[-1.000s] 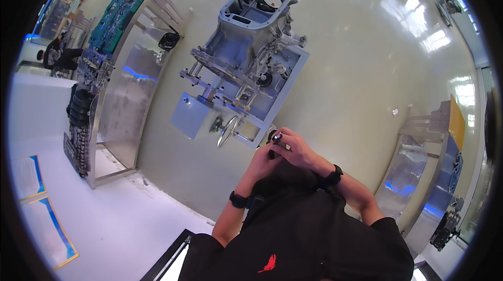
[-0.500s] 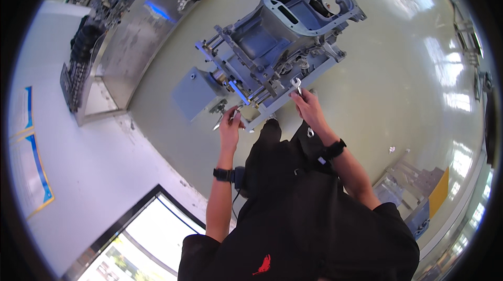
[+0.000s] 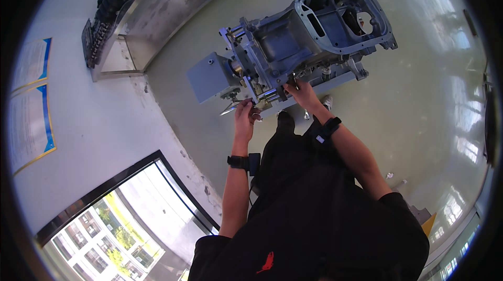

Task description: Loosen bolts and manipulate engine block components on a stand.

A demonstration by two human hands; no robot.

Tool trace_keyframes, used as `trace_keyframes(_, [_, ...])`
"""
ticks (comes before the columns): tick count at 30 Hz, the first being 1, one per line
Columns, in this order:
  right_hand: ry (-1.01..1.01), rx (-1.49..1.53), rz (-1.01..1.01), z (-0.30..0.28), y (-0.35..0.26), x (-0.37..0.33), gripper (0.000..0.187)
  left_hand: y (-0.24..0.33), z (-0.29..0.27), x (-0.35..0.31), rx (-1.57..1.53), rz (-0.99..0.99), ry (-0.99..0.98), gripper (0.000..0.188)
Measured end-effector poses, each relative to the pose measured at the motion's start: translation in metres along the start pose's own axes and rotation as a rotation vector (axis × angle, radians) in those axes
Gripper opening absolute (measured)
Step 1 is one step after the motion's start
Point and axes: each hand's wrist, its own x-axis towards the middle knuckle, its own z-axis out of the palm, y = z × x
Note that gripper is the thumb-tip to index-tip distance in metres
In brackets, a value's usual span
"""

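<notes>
A grey cast-metal engine housing (image 3: 285, 45) is mounted on a metal stand (image 3: 335, 79) in front of me. My right hand (image 3: 303, 95) is closed around a combination wrench (image 3: 306, 115) at the housing's near edge. The wrench's ring end shows below the hand; its other end is among dark parts and hard to see. My left hand (image 3: 245, 116) is at the stand's near left corner, fingers pinched together. Beside its fingers a thin silver metal piece (image 3: 229, 108) points left; whether I hold it or it belongs to the stand is unclear.
A grey box-shaped unit (image 3: 212, 77) with a shaft joins the stand's left end. At the far left, a metal bench (image 3: 165, 24) carries dark engine parts (image 3: 112, 6). A white wall (image 3: 99, 129) with a window (image 3: 131, 223) is on my left. My shoes (image 3: 327, 103) are close to the stand.
The view has shifted, so the housing appears lower and farther right. My right hand has brought the wrench in against the housing's near edge. My left hand stays at the stand's corner.
</notes>
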Motion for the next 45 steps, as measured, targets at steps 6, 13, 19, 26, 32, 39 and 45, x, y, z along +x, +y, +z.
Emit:
trace_keyframes(6, [-0.042, -0.027, 0.051, -0.002, 0.0, -0.002, 0.028, -0.005, -0.016, 0.009, 0.278, -0.006, -0.06, 0.019])
trace_keyframes(13, [0.024, 0.049, 0.039, 0.001, 0.002, -0.003, 0.026, -0.004, -0.015, 0.021, 0.929, 0.452, -0.091, 0.013])
trace_keyframes(19, [-0.031, 0.055, 0.054, 0.002, 0.001, -0.003, 0.027, -0.008, -0.021, 0.025, 0.79, 0.236, -0.114, 0.012])
trace_keyframes(26, [0.079, -0.054, 0.052, 0.002, 0.023, -0.026, 0.034, 0.004, -0.025, 0.009, 0.189, 0.007, -0.2, 0.028])
trace_keyframes(32, [0.052, 0.006, 0.048, 0.004, 0.014, -0.047, 0.038, 0.009, -0.039, 0.012, 0.318, 0.054, -0.249, 0.032])
trace_keyframes(39, [0.08, 0.194, 0.251, 0.005, 0.026, -0.057, 0.037, -0.002, -0.033, 0.024, 0.211, 0.099, -0.246, 0.028])
trace_keyframes(45, [0.134, 0.236, 0.263, 0.017, 0.029, -0.061, 0.033, 0.0, -0.026, 0.025, 0.265, 0.155, -0.162, 0.022])
